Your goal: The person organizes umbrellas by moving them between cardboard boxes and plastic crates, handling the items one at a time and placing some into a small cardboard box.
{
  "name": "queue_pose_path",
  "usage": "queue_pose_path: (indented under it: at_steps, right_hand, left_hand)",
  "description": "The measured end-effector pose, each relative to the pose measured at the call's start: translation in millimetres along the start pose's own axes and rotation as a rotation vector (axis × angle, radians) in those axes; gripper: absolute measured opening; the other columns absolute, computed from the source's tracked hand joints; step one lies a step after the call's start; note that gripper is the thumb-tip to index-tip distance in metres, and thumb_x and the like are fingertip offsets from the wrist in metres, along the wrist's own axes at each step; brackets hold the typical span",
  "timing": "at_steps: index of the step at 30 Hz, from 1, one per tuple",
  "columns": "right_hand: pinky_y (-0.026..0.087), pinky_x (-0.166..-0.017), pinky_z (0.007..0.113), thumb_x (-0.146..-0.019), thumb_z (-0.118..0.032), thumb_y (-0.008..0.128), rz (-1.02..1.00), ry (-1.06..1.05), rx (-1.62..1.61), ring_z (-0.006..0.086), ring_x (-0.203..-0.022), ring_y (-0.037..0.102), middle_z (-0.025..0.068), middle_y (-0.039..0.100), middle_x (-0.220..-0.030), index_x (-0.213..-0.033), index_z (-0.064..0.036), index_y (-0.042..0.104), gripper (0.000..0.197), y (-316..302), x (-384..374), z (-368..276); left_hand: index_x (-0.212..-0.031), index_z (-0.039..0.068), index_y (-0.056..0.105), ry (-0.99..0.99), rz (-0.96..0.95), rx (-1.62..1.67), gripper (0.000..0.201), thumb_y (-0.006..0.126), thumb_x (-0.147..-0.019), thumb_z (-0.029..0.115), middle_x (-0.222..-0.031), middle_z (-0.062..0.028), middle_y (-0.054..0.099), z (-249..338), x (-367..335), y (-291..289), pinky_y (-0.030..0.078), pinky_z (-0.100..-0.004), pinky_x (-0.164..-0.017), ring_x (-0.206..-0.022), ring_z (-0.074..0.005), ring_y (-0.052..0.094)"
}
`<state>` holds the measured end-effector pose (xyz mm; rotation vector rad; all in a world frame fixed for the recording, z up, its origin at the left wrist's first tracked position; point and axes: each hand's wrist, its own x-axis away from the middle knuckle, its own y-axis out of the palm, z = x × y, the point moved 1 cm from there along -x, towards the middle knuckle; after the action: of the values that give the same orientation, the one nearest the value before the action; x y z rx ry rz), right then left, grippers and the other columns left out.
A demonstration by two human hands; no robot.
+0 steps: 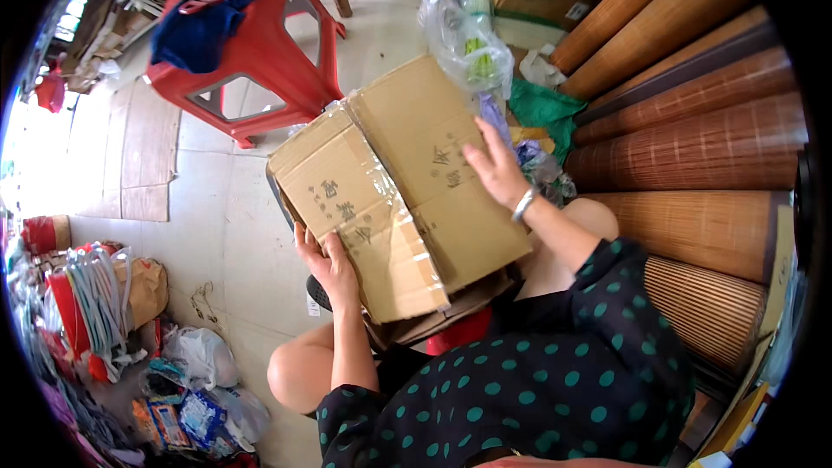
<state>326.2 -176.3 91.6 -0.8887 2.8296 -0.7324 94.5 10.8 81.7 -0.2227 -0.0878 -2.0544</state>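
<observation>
A brown cardboard box (472, 217) with dark printed marks rests across my lap, tilted in view. Its two top flaps are folded over, and shiny clear tape (381, 180) runs along the edge where they meet. At the near right corner a dark gap shows under the flap. My left hand (329, 267) grips the box's left edge, thumb on top and fingers along the side. My right hand (498, 166) lies on the right flap with its fingers stretched out, a silver bangle (523, 204) on the wrist.
A red plastic stool (251, 43) with a dark blue cloth (208, 24) stands beyond the box. Rolled bamboo mats (685, 143) line the right side. Plastic bags (472, 43) lie at the far right, and bundled goods (91, 303) with more bags crowd the lower left.
</observation>
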Motion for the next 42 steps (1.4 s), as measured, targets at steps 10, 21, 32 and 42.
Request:
queue_pose_path:
  at_steps: [10,21,32,42]
  right_hand:
    - [0.037,-0.095,0.041,-0.084,-0.037,0.065,-0.073,-0.090,0.222,0.0322,-0.103,0.051,0.0168,0.056,-0.107,-0.095,-0.0016,0.061,0.037,-36.2,78.2,-25.5]
    - [0.045,-0.080,0.025,-0.092,-0.035,0.050,-0.897,0.101,-0.331,0.0115,-0.086,0.059,0.0073,0.067,-0.089,-0.105,-0.0001,0.066,0.041,-90.6,149.3,-52.3]
    - [0.051,-0.069,0.038,-0.083,-0.033,0.061,-0.752,-0.104,0.707,0.0278,-0.074,0.065,0.0119,0.067,-0.089,-0.099,-0.0089,0.062,0.030,6.8,191.3,-38.5]
    - [0.015,-0.113,0.045,-0.074,-0.021,0.070,0.038,-0.613,0.640,0.0363,-0.141,0.012,0.0193,0.011,-0.153,-0.145,-0.0068,0.025,0.085,-20.3,140.1,-38.7]
  left_hand:
    - [-0.141,0.014,0.034,0.590,-0.298,-1.185,0.091,0.077,-0.066,0.042,-0.148,-0.0200,0.024,45.7,126.4,3.3,0.014,-0.0619,-0.106,-0.138,-0.0374,0.020]
    - [-0.144,0.004,0.021,0.336,0.312,-0.250,0.081,0.067,-0.077,0.003,-0.136,-0.0243,0.040,29.8,121.3,-113.0,0.036,-0.0398,-0.102,-0.124,-0.0366,0.042]
    - [-0.142,-0.007,0.015,0.062,-0.040,-0.759,0.099,0.063,-0.080,0.052,-0.146,-0.0331,0.018,-61.8,78.3,-89.9,0.017,-0.0474,-0.112,-0.138,-0.0427,0.015]
    - [-0.147,0.007,0.012,0.174,0.072,-0.732,0.103,0.076,-0.070,0.026,-0.148,-0.0314,0.006,-27.7,104.9,-53.7,0.014,-0.0527,-0.111,-0.138,-0.0459,0.009]
